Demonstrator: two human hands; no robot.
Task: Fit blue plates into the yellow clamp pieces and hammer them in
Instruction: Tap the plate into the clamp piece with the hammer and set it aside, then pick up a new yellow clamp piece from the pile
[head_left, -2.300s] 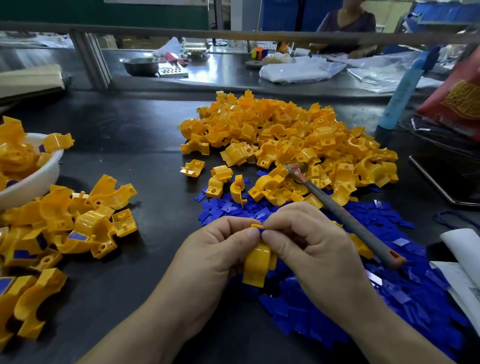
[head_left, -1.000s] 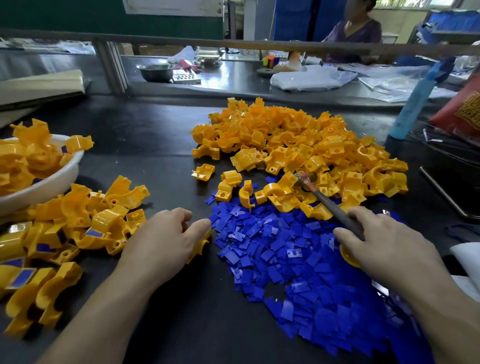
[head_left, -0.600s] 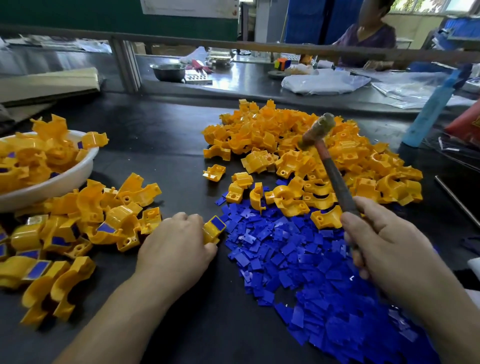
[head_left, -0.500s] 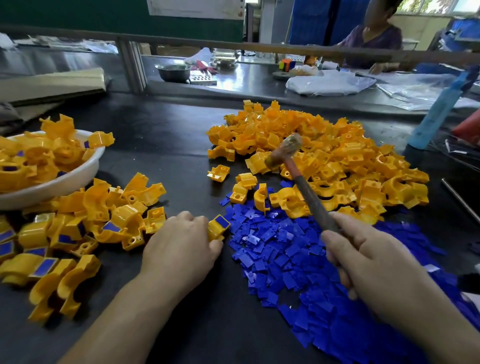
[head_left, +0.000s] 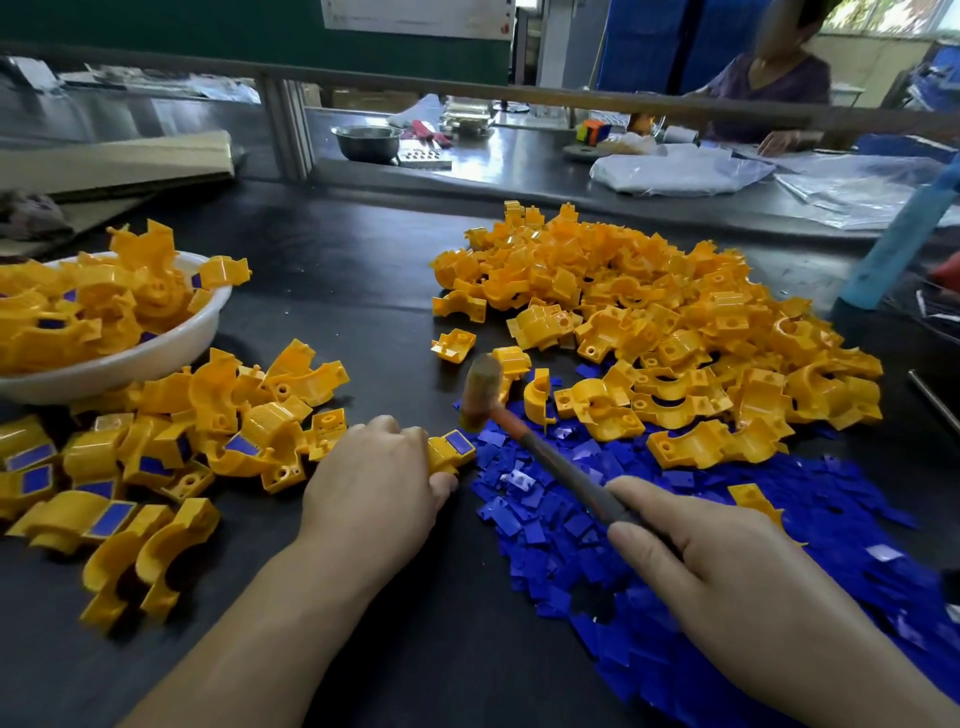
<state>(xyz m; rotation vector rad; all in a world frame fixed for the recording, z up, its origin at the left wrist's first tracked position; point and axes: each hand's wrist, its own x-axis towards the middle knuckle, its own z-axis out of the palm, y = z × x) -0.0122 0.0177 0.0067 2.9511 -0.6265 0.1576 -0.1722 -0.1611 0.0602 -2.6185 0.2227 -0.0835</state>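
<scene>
While the left hand (head_left: 374, 488) holds a yellow clamp piece (head_left: 451, 451) down on the worktop (head_left: 337, 280), fingers curled over its near end, a blue plate (head_left: 459, 441) sits in the slot on the piece's upper face. The piece lies about mid-worktop, right at the left fringe of the loose blue plates (head_left: 701, 519).

The hammer (head_left: 540, 451) has its head just above and to the right of the piece. Whether it touches the piece cannot be told. The right hand (head_left: 727, 571) is wrapped round the lower part of the handle, thumb along the top, and hangs over the blue plates towards the near right corner.

Past the plates, towards the far right corner, is a big heap of empty clamp pieces (head_left: 675, 322), with a few strays between it and the hammer head. Just left of the left hand lies a smaller heap of fitted pieces (head_left: 208, 431), many showing blue plates, which runs out to the near left edge. Behind that heap, at the left edge, a white bowl (head_left: 156, 358) is piled with more yellow pieces.

Beyond the far edge stands a second bench with a metal bowl (head_left: 366, 141) on it, and another person (head_left: 769, 83) sits there.
</scene>
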